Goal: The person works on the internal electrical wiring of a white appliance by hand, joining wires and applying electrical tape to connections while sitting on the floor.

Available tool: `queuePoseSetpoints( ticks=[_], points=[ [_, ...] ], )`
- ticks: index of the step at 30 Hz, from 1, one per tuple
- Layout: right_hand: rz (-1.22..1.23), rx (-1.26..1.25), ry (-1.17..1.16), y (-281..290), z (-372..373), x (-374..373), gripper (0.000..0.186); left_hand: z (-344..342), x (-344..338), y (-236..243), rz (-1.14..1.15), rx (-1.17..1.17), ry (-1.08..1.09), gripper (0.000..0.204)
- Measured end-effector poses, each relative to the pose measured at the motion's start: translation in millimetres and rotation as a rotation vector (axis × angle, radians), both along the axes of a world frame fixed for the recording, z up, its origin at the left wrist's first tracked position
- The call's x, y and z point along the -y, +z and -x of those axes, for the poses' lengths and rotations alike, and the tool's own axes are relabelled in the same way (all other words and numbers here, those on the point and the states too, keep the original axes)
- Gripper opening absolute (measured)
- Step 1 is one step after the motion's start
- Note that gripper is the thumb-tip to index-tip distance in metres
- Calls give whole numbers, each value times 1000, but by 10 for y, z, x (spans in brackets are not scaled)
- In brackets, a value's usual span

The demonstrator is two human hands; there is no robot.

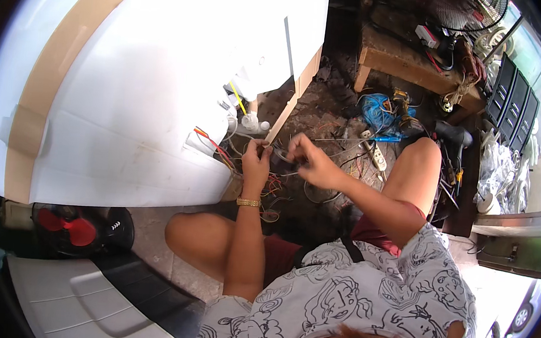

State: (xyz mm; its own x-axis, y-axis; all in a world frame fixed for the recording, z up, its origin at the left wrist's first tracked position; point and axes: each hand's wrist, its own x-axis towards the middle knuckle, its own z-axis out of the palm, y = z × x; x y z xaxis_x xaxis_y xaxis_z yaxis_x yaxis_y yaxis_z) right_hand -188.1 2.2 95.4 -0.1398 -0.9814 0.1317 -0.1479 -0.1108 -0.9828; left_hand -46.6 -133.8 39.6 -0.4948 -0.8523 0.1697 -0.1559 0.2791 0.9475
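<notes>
Handling a thin grey wire (280, 152) beside the right edge of a large white box-shaped appliance body (116, 112) with tan tape strips.

Left hand (256, 160) presses thumb and forefinger together on the wire; the right hand (314, 164), just to its right, has curled fingers, too blurred to tell whether they pinch. Red and yellow wires (214, 144) emerge from the body's opening; far right, clear plastic bags (501, 168) hold indistinct contents.
</notes>
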Motion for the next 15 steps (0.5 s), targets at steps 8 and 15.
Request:
queuePoseSetpoints(
  ticks=[8, 15],
  points=[
    [-262, -609, -197, -675, 198, 141, 49, -90, -29, -120, -106, 33, -196, 13],
    [-56, 475, -139, -278, 397, 734, 53, -97, -24, -55, 54, 80, -266, 9]
  ],
)
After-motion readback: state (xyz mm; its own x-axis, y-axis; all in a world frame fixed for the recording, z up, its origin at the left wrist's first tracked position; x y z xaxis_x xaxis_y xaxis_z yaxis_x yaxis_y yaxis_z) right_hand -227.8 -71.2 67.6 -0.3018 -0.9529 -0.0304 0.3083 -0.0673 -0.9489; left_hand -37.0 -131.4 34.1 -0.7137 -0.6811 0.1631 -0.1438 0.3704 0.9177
